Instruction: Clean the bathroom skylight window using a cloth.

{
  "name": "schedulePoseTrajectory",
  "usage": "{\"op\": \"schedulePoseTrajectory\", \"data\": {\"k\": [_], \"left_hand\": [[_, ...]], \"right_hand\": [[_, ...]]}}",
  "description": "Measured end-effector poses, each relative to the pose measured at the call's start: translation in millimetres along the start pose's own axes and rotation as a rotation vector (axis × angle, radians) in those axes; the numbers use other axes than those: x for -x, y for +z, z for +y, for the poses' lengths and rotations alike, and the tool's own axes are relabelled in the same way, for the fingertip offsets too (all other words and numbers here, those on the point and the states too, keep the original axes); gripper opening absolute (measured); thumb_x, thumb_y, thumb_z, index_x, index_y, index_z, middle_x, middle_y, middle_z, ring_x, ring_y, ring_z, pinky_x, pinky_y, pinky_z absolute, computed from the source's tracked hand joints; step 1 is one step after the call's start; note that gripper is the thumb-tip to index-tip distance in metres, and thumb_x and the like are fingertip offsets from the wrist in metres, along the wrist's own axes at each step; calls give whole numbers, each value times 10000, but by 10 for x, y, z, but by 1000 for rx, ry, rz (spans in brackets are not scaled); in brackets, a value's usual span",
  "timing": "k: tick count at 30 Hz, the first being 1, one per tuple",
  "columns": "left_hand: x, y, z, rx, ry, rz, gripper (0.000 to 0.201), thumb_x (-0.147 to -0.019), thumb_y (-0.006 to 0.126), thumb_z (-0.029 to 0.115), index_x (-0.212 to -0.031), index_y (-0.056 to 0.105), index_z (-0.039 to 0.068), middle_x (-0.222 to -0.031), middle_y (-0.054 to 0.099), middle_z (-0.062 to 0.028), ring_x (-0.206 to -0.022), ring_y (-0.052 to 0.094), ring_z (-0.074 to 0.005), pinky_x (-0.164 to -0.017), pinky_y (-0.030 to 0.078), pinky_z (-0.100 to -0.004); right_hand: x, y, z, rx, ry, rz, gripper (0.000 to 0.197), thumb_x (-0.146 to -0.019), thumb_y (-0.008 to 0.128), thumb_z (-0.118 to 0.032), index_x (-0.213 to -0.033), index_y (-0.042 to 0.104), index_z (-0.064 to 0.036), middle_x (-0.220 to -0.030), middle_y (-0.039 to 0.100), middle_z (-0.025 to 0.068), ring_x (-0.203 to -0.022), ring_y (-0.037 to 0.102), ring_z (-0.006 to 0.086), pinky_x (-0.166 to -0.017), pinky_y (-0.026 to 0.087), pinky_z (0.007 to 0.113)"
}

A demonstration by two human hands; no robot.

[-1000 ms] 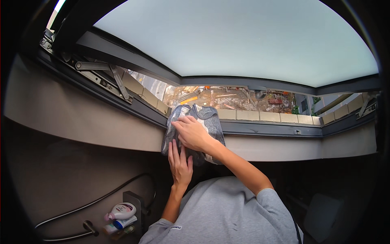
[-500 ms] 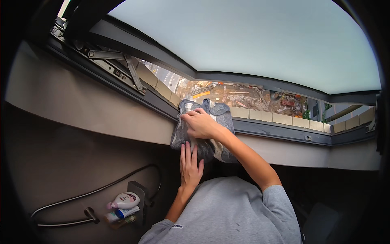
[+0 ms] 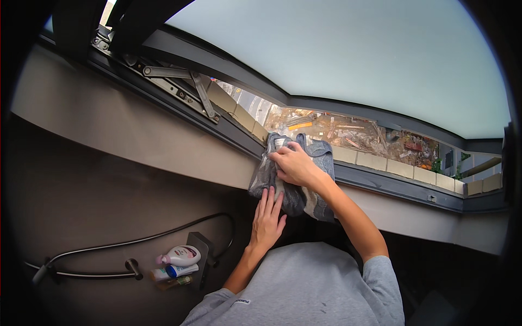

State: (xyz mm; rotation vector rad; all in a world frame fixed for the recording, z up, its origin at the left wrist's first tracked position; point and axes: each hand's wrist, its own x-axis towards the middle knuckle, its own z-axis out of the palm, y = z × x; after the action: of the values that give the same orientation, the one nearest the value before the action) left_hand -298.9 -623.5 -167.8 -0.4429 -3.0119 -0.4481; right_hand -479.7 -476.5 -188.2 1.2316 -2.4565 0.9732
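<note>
From where I stand, the grey-and-white cloth (image 3: 296,200) lies bunched over the lower window frame (image 3: 391,191), mid-frame, its near end hanging past the pale sill (image 3: 375,205); the ledge probably bears most of its weight. The right hand (image 3: 296,167) reaches across on top, fingers bent and gathered over a light strip; I can't tell whether they pinch a fold or merely press. The left hand (image 3: 266,223) lies below, fingers straight and slightly spread, thumb out, tips against the lower edge, which likely steadies that loose end. Above, the frosted pane (image 3: 348,65) tilts outward, its metal stay (image 3: 168,71) unfolded at upper left, seemingly to prop it. At lower left, a pink-capped white bottle (image 3: 184,255) lies on its side against a dark bracket (image 3: 200,247).
</note>
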Motion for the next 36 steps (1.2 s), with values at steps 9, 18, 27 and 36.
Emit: {"op": "schedulePoseTrajectory", "data": {"k": [9,18,27,36], "left_hand": [[-124,10,3,-35,-29,-3,746,-865,715,159,-1521,382,37,-1601,296,-254,-1492,259,-439,-1188,268,-558],[-284,-7,-55,14,-8,-36,799,-843,715,131,-1526,330,-21,-1625,179,-302,-1519,168,-455,-1222,194,-545],[-426,-354,-30,-66,62,532,637,-890,632,47,-1473,394,-51,-1596,232,-327,-1473,251,-512,-1184,265,-586],[-208,-224,-76,45,5,348,608,-864,616,27,-1437,439,-72,-1523,380,-315,-1414,379,-492,-1157,347,-524]], "right_hand": [[-101,100,-5,-62,44,57,455,-736,729,-147,-1164,639,-19,-1058,689,137,-1088,636,286,-1064,386,465],[-124,-167,-60,-636,527,205,315,-786,750,-176,-1063,703,-32,-1038,737,152,-1018,691,335,-913,516,411],[-939,-344,-890,-1070,401,908,192,-937,674,-103,-1104,653,-10,-984,707,134,-883,656,178,-801,507,300],[-635,57,-784,-759,497,697,174,-994,586,-131,-1138,623,-40,-1017,684,196,-891,667,373,-756,521,390]]}}
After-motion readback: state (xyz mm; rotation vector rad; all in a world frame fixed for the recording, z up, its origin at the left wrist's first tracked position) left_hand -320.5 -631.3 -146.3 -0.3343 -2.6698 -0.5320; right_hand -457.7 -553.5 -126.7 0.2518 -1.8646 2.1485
